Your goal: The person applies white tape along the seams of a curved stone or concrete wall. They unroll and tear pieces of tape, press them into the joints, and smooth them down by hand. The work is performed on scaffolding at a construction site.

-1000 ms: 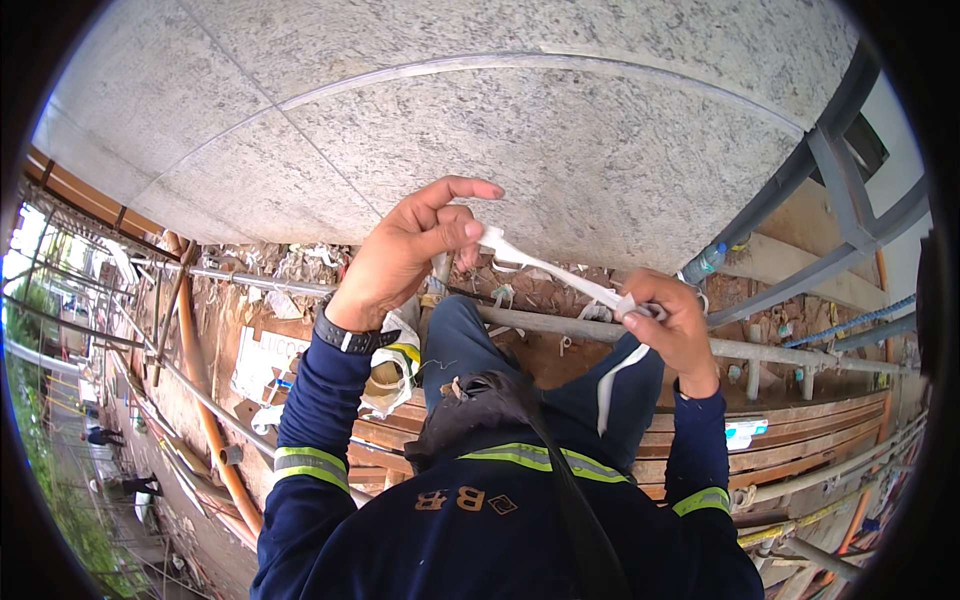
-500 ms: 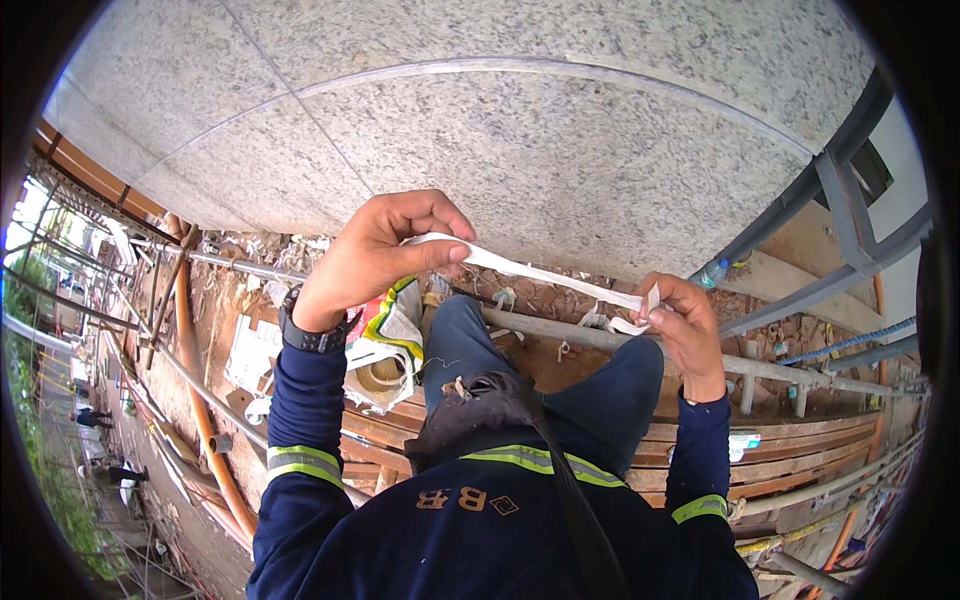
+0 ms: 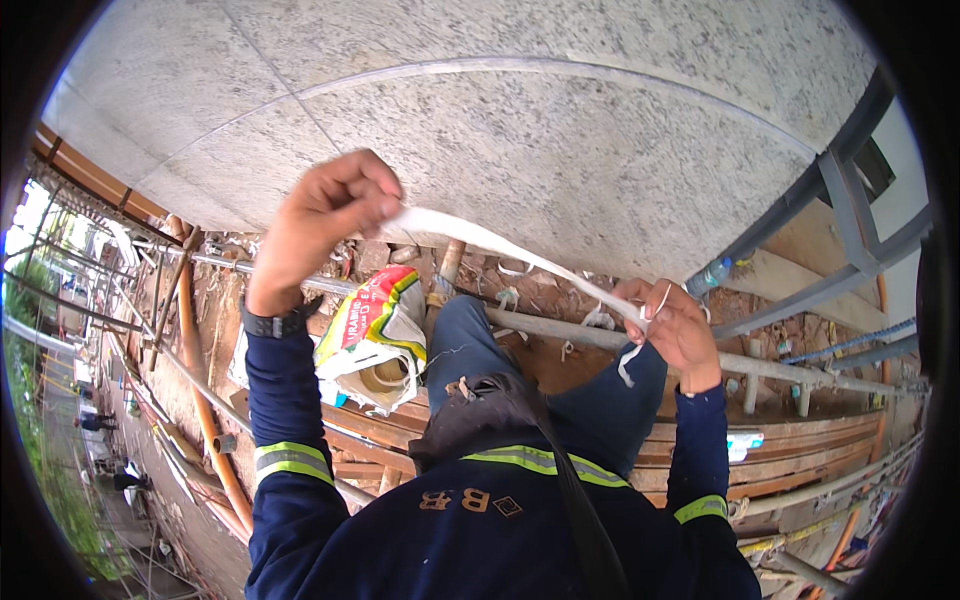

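Observation:
A narrow white strip of tape [image 3: 500, 244] stretches between my hands in front of the speckled stone wall panels [image 3: 560, 150]. Thumb and fingers of my left hand [image 3: 335, 205] pinch its upper end, close to the wall. Lower and to the right, my right hand [image 3: 672, 325] grips the other end, where a loose, curled tail hangs below the fingers. A printed red, yellow and white plastic bag [image 3: 372, 320] rests beside my left knee. Inside its mouth a tan roll of tape [image 3: 380, 378] shows in part.
A metal pipe [image 3: 590, 333] of the scaffold runs across in front of my knees. Wooden planks [image 3: 800, 445] lie beneath me. Paper scraps and debris litter the ground by the wall. Grey steel framing [image 3: 845, 215] stands at the right, near a plastic bottle [image 3: 714, 272].
My left hand has moved left and upward, drawing the strip longer and uncovering more of the bag. The right hand stays about where it was, its fingers shifted around the end.

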Demonstrator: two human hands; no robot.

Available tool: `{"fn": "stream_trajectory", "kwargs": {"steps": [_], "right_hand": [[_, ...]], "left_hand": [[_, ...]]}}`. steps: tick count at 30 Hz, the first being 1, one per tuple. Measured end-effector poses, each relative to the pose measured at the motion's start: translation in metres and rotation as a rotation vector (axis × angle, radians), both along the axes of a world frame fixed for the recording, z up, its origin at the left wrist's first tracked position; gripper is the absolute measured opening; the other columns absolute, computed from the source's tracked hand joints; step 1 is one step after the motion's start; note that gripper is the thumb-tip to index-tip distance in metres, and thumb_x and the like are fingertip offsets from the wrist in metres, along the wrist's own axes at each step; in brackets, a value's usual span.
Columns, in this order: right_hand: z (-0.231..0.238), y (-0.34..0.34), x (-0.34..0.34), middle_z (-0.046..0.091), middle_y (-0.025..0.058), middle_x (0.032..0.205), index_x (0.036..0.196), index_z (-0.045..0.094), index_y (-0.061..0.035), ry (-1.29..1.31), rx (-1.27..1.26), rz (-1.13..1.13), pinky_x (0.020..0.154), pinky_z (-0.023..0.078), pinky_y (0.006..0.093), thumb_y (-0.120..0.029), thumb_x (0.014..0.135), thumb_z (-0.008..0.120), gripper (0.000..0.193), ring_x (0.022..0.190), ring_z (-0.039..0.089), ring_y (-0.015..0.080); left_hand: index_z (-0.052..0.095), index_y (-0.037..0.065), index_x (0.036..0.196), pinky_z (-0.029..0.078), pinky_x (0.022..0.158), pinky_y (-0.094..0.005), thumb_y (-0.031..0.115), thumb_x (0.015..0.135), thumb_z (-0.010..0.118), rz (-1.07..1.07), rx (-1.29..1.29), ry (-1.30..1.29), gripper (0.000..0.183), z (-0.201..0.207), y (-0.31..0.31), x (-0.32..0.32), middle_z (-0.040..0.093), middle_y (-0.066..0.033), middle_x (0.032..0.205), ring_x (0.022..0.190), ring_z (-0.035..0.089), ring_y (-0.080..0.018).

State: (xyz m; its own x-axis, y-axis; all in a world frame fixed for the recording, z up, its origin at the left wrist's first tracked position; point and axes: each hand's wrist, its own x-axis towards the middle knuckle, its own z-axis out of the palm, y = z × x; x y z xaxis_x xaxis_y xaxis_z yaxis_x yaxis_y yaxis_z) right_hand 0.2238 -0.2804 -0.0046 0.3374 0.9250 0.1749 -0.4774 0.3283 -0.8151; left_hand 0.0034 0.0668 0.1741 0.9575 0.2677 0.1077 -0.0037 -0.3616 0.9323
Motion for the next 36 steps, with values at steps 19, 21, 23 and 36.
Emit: {"fn": "stream_trajectory", "kwargs": {"steps": [19, 21, 23, 36], "right_hand": [[-0.088, -0.025, 0.046, 0.069, 0.0053, 0.108, 0.106, 0.066, -0.0056, -0.633, -0.829, -0.638, 0.079, 0.046, 0.0267, -0.019, 0.099, 0.062, 0.016, 0.085, 0.058, 0.0108], [-0.043, 0.000, 0.028, 0.068, 0.0029, 0.104, 0.102, 0.067, -0.0031, -0.630, -0.627, -0.683, 0.086, 0.045, 0.0270, -0.016, 0.097, 0.064, 0.014, 0.091, 0.058, 0.0090], [0.011, 0.024, -0.002, 0.068, 0.0051, 0.109, 0.101, 0.067, -0.0033, -0.631, -0.424, -0.676, 0.092, 0.046, 0.0294, -0.014, 0.095, 0.066, 0.012, 0.099, 0.062, 0.0120], [0.064, 0.134, -0.072, 0.070, 0.0061, 0.107, 0.098, 0.065, -0.0030, -0.689, -0.092, -0.141, 0.085, 0.047, 0.0270, -0.011, 0.096, 0.067, 0.009, 0.095, 0.060, 0.0104]], "left_hand": [[0.066, 0.005, 0.103, 0.034, 0.061, -0.0210, 0.013, 0.096, 0.066, -0.080, 0.461, 0.158, 0.010, 0.079, 0.018, 0.013, 0.054, 0.0068, 0.075, 0.069, 0.046, -0.0022], [0.066, 0.005, 0.102, 0.034, 0.061, -0.0214, 0.011, 0.097, 0.066, -0.202, 0.544, 0.223, 0.008, 0.084, -0.001, 0.028, 0.050, 0.0074, 0.072, 0.068, 0.044, -0.0023], [0.065, 0.004, 0.102, 0.033, 0.061, -0.0217, 0.010, 0.097, 0.066, -0.285, 0.551, 0.237, 0.008, 0.084, -0.019, 0.045, 0.046, 0.0078, 0.069, 0.067, 0.042, -0.0025], [0.064, 0.000, 0.105, 0.041, 0.071, -0.0210, 0.012, 0.098, 0.067, -0.424, 0.415, 0.224, 0.014, 0.094, -0.034, 0.048, 0.060, 0.0038, 0.082, 0.078, 0.052, -0.0025]]}}
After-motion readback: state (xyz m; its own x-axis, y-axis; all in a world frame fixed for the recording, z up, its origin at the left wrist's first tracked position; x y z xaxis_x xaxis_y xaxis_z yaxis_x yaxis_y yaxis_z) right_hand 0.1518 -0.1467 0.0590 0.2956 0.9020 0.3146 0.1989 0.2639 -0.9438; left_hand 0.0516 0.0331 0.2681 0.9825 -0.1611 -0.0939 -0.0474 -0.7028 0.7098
